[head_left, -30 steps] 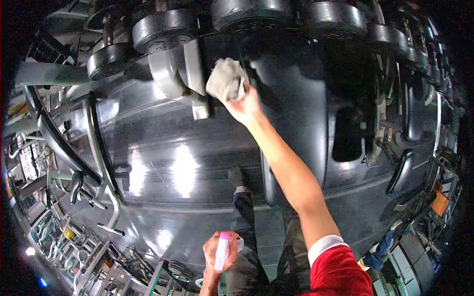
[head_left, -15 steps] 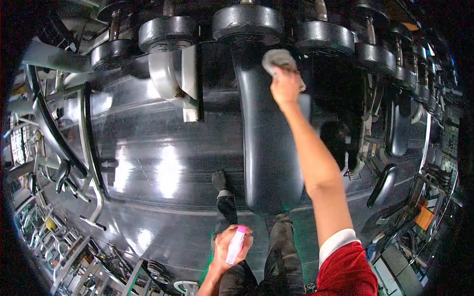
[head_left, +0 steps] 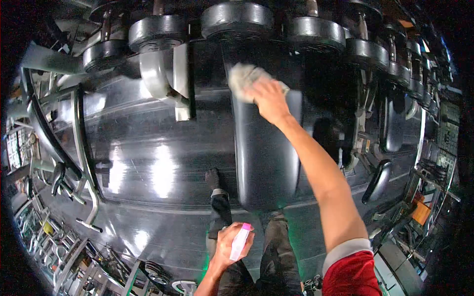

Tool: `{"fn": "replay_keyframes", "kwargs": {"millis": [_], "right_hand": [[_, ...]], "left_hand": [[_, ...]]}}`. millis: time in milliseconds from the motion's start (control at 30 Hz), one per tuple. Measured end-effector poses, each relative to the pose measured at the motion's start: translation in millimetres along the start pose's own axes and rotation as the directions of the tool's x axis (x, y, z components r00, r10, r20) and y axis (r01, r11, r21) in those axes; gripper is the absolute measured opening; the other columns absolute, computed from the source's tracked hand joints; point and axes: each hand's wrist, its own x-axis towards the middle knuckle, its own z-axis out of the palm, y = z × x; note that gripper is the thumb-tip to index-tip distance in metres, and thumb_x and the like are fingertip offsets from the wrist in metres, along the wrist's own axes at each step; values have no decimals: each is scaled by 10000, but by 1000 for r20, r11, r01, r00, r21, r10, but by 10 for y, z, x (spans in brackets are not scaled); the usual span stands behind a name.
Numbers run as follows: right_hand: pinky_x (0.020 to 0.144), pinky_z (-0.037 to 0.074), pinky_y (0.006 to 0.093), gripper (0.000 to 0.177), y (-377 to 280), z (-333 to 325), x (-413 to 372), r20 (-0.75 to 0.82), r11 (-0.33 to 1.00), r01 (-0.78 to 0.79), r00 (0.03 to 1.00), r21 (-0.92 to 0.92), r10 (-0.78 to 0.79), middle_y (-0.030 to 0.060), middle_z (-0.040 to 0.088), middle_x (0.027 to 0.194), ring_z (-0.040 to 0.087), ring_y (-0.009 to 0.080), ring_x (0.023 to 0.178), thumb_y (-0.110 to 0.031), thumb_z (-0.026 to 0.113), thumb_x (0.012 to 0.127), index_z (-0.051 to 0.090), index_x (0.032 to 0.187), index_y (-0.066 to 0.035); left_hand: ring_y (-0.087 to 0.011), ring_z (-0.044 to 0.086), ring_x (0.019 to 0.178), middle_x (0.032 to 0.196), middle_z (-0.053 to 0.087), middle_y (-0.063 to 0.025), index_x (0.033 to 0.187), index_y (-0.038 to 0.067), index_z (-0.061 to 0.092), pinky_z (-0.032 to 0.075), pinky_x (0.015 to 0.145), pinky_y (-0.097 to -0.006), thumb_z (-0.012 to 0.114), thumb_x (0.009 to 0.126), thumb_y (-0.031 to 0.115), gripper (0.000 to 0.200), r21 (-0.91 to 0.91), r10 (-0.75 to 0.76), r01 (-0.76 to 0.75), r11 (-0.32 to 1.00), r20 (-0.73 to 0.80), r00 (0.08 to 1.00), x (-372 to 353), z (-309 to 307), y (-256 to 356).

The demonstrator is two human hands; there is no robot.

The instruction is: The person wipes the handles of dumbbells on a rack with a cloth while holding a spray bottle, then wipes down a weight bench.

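A black padded bench [head_left: 266, 153] stretches away in front of my legs. Near its far end my right hand [head_left: 269, 98] presses a light grey cloth [head_left: 244, 81] on the pad, fingers spread over it; the cloth is blurred by motion. Low in the view, above my thighs, my left hand [head_left: 232, 245] is wrapped round a white bottle with a pink top [head_left: 240, 241], held upright and away from the bench.
A row of black dumbbells [head_left: 237, 20] runs along the far side, beyond the bench. To the left stands a metal-framed machine [head_left: 79, 133] with a black pad. Another black bench [head_left: 394, 123] is at the right. My foot [head_left: 212, 178] rests left of the bench.
My right hand and the cloth have moved left and slightly nearer across the bench pad. My left hand still holds the bottle, almost in the same place. The view has shifted slightly.
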Motion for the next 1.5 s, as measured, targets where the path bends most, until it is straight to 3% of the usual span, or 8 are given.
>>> {"fn": "replay_keyframes", "kwargs": {"millis": [267,467,633,800,1000,1200,1333,1500], "right_hand": [[1001,266,588,387,82,-192,-16,-13,867,-498,867,-20,498,4,506,1259,419,220,1230,-72,530,823,592,1158,-255],[1062,258,506,393,-62,-214,-353,181,973,174,963,153,-201,-32,502,1344,384,166,1303,-90,551,780,635,1122,-264],[1052,254,560,419,-281,-115,-127,-37,870,-490,872,-54,489,9,506,1312,393,224,1280,-74,577,790,595,1168,-254],[1092,239,479,409,-357,-184,-573,251,937,303,906,174,-340,4,495,1340,384,180,1295,-83,523,804,607,1149,-287],[1058,245,537,453,-91,-242,-352,25,889,-435,896,-144,442,38,513,1288,403,250,1260,-65,549,796,585,1204,-258],[1098,242,455,392,91,-376,-635,296,948,284,902,144,-315,-32,460,1394,374,175,1320,-93,554,786,619,1132,-266],[1061,271,484,412,171,-285,-452,-34,927,-371,927,60,374,23,503,1332,377,217,1298,-57,543,789,599,1154,-240],[1017,302,505,394,-264,-272,-786,149,994,-103,984,29,98,4,512,1319,392,223,1281,-101,582,770,618,1129,-260]], "left_hand": [[-254,657,701,858,660,-98,899,53,618,534,599,-326,696,714,-11,211,23,-26,25,999,65,998,-7,-80,31],[-265,660,721,839,658,-110,901,50,624,533,630,-334,682,723,-8,196,68,-60,56,996,52,997,22,-80,13],[-257,660,717,847,656,-114,906,49,624,530,623,-327,684,722,-13,203,30,-67,67,997,14,998,12,-6,-65],[-249,651,780,868,663,-127,855,34,589,528,690,-337,664,755,-19,136,34,-82,80,996,35,996,26,10,35],[-250,658,781,863,664,-128,809,34,590,531,693,-340,663,746,-15,108,7,-67,67,998,17,998,9,-21,-30],[-255,662,763,841,656,-131,805,30,585,532,680,-345,649,749,-10,94,75,-52,51,996,10,999,-21,-69,-33],[-260,661,759,819,652,-131,792,32,588,530,677,-349,648,747,-12,87,77,-38,37,996,4,999,-5,-55,-51],[-260,663,754,828,659,-120,819,36,586,533,659,-343,663,735,-19,127,71,18,-19,997,7,1000,-25,-4,-89]]}}
